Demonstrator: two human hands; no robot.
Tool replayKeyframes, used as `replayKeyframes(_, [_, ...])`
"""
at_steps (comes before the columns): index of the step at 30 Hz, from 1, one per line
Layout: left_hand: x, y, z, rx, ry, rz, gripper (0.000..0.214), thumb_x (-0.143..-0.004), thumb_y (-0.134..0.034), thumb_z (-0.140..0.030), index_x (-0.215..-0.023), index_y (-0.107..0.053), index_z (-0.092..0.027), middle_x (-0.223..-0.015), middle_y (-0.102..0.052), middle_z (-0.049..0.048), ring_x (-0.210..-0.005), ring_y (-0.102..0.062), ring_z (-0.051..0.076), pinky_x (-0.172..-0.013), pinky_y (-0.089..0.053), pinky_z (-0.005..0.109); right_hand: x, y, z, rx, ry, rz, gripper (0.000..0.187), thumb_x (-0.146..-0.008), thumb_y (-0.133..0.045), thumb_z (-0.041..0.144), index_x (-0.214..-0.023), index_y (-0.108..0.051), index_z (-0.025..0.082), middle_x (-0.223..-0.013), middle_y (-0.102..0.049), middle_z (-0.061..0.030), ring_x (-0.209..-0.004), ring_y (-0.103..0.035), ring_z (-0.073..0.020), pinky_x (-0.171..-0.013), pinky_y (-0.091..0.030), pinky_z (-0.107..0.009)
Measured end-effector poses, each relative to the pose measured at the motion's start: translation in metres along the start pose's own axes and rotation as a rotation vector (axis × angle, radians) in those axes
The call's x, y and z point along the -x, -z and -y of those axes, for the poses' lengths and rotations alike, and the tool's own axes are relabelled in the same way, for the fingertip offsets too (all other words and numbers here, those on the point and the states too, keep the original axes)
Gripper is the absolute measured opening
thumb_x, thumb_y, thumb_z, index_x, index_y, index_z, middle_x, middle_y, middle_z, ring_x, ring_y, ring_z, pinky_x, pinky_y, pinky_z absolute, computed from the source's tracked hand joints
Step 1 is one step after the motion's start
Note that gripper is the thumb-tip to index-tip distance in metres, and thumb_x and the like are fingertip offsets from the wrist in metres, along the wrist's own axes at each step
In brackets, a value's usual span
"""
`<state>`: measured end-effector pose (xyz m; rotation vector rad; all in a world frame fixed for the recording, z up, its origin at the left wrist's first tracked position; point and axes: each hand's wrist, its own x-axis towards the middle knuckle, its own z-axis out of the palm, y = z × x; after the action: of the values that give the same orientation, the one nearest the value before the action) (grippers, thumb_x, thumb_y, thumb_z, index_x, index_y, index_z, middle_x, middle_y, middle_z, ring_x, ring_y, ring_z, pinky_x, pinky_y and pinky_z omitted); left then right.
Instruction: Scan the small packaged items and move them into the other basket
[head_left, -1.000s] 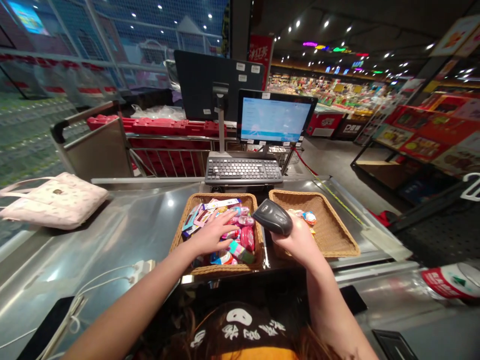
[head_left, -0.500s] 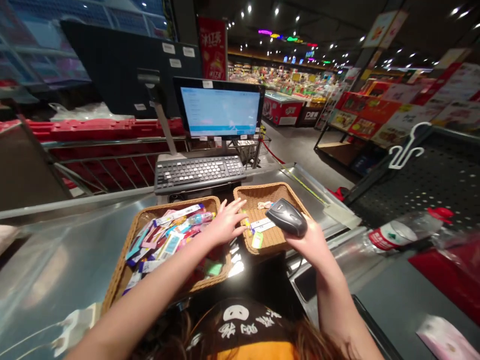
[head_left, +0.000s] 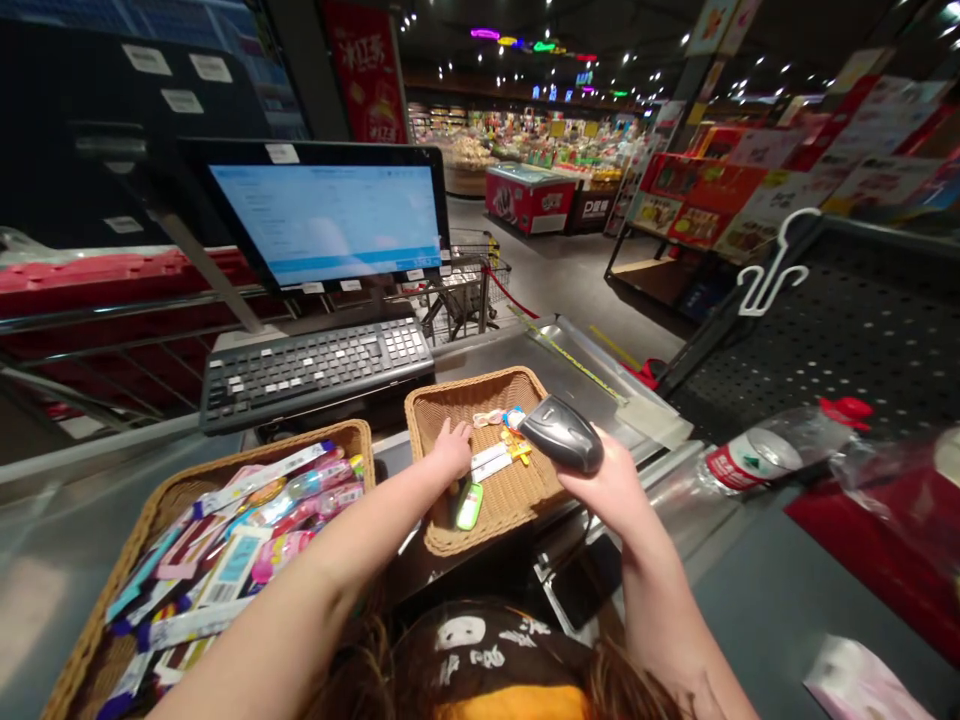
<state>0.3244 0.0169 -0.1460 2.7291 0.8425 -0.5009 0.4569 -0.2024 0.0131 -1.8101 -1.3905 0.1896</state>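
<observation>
The right hand [head_left: 611, 482] is closed around one black handheld barcode scanner [head_left: 562, 433], held over a wicker basket [head_left: 469, 385]. The left hand [head_left: 452, 450] is inside that basket, grip indeterminate, just beside one green item [head_left: 469, 505] and white packets [head_left: 487, 462]. A second basket [head_left: 247, 462], left of both hands, holds overlapping packets, too interlaid to count.

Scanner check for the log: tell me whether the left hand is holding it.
No, the barcode scanner sits in the right hand; the left hand is over the wicker basket.
</observation>
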Motion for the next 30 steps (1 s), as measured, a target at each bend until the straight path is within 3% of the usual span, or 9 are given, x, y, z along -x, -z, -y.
replayKeyframes(5, [-0.026,-0.019,0.009,0.015,0.123,0.097,0.063,-0.057,-0.076,-0.017,-0.119,-0.067,-0.026,-0.141,-0.051,0.0166,-0.139,-0.032,0.041,-0.113,-0.007,0.065,-0.010,0.000,-0.020,-0.062,-0.005,0.035,0.008,-0.065,-0.063,0.018,-0.072,-0.058,0.020,-0.075,-0.061,-0.0019,-0.071,-0.058,-0.0191,-0.066,-0.049,-0.031])
replayKeyframes(12, [-0.032,-0.028,-0.012,-0.052,0.177,0.074,0.032,-0.077,-0.064,-0.016,-0.108,-0.069,-0.013,-0.125,-0.062,0.0209,-0.126,-0.048,0.036,-0.115,-0.010,0.059,-0.018,-0.001,-0.035,-0.165,-0.041,0.047,0.015,-0.065,-0.065,0.018,-0.080,-0.061,0.020,-0.083,-0.066,-0.0030,-0.076,-0.062,-0.0203,-0.073,-0.051,-0.034])
replayKeyframes(15, [-0.031,-0.030,-0.021,-0.066,0.203,0.059,0.027,-0.083,-0.064,-0.019,-0.108,-0.067,-0.009,-0.118,-0.064,0.0199,-0.120,-0.053,0.033,-0.111,-0.026,0.057,-0.020,0.002,-0.039,-0.201,-0.056,0.040,0.017,-0.066,-0.065,0.019,-0.083,-0.062,0.020,-0.084,-0.066,-0.0032,-0.078,-0.063,-0.0210,-0.075,-0.052,-0.034])
replayKeyframes(18, [-0.029,-0.029,-0.019,-0.064,0.249,0.041,0.034,-0.090,-0.060,-0.031,-0.119,-0.059,-0.012,-0.121,-0.060,0.0128,-0.109,-0.059,0.025,-0.094,-0.049,0.047,-0.021,0.004,-0.045,-0.224,-0.062,0.035,0.021,-0.065,-0.066,0.020,-0.087,-0.064,0.020,-0.087,-0.068,-0.0041,-0.080,-0.064,-0.0219,-0.076,-0.052,-0.035])
replayKeyframes(20, [-0.028,-0.026,-0.015,-0.060,0.278,0.026,0.037,-0.092,-0.057,-0.036,-0.123,-0.055,-0.015,-0.122,-0.058,0.0101,-0.104,-0.060,0.022,-0.086,-0.054,0.043,-0.021,0.005,-0.048,-0.234,-0.064,0.036,0.023,-0.065,-0.066,0.020,-0.088,-0.064,0.019,-0.088,-0.068,-0.0045,-0.081,-0.064,-0.0223,-0.077,-0.053,-0.035])
replayKeyframes(30, [-0.020,-0.011,-0.013,-0.011,0.294,-0.051,0.022,-0.083,-0.055,-0.019,-0.101,-0.065,-0.011,-0.114,-0.063,0.0186,-0.112,-0.058,0.030,-0.093,-0.047,0.041,-0.017,0.014,-0.054,-0.224,-0.064,0.020,0.026,-0.066,-0.067,0.020,-0.091,-0.065,0.020,-0.089,-0.069,-0.0044,-0.083,-0.064,-0.0228,-0.083,-0.052,-0.039])
